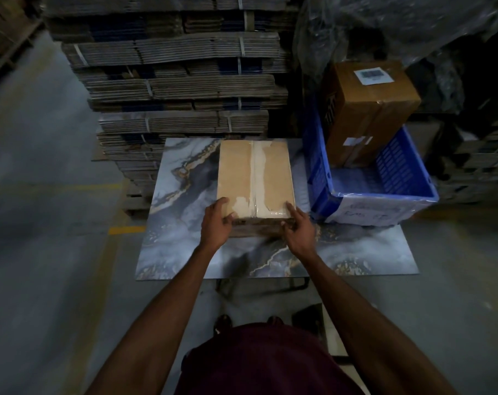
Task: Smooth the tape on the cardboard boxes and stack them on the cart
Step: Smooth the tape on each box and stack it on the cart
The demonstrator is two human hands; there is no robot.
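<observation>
While the cardboard box point(255, 178) lies flat on the marble-patterned table point(185, 246), left hand point(217, 222) and right hand point(297, 230) grip its near corners; it looks rigid, probably light, so hold opposite edges, avoiding the wrinkled tape point(258, 172)

tan box point(242, 178), blue crate point(396, 178)

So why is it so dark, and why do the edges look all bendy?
Head view: dim light overall, brightest on the taped box and marbled table; the upper right corner falls into near-black. The wide lens bows the stacked flat cardboard and stretches both arms. The floor at left looks smeared and soft; the blue crate stays fairly sharp.
</observation>
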